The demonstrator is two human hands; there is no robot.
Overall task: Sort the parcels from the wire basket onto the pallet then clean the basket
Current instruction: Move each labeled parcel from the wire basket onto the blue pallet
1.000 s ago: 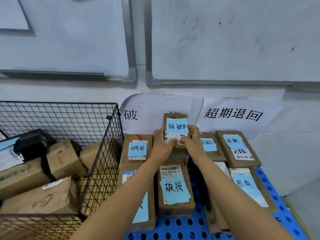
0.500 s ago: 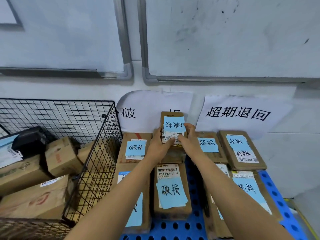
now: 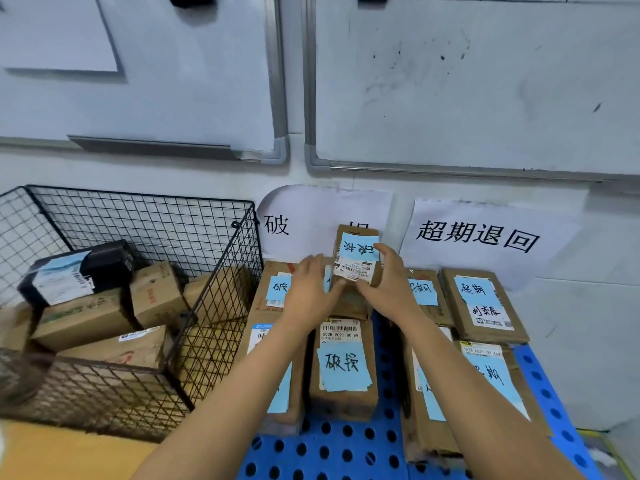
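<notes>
Biggest stuff first: the left whiteboard (image 3: 156, 81) and the right whiteboard (image 3: 485, 81) are hanging side by side on the pale wall, taking up the whole top of the frame.

Below them on the left, the wire basket (image 3: 138, 195) is sitting with brown boxes (image 3: 83, 320) piled inside and a black parcel (image 3: 104, 265) lying on top toward its back left. Just beside it, the blue pallet (image 3: 329, 452) is filling the bottom middle and right, and it's carrying rows of brown parcels with blue handwritten notes.

Two paper signs are hanging on the wall behind the pallet: the left sign (image 3: 311, 216), partly covered, and the right sign (image 3: 485, 237), reading 超期退回.

The front parcel (image 3: 343, 400) is lying flat in the lower middle, and the back right parcel (image 3: 485, 306) is lying under the right sign.

Both arms are reaching in from the bottom. The right hand (image 3: 388, 282) is pinching the right edge of the small parcel (image 3: 353, 258), thumb up top and fingers below. The left hand (image 3: 311, 289) is touching its lower left corner, but I can't tell if it's actually gripping.

That small parcel is standing tilted at the back of the pallet, centre frame, in front of the left sign and above another box. I can't tell if it's resting on that box.

It's wearing a blue note (image 3: 358, 247) and, right under that, a white label (image 3: 355, 270).
</notes>
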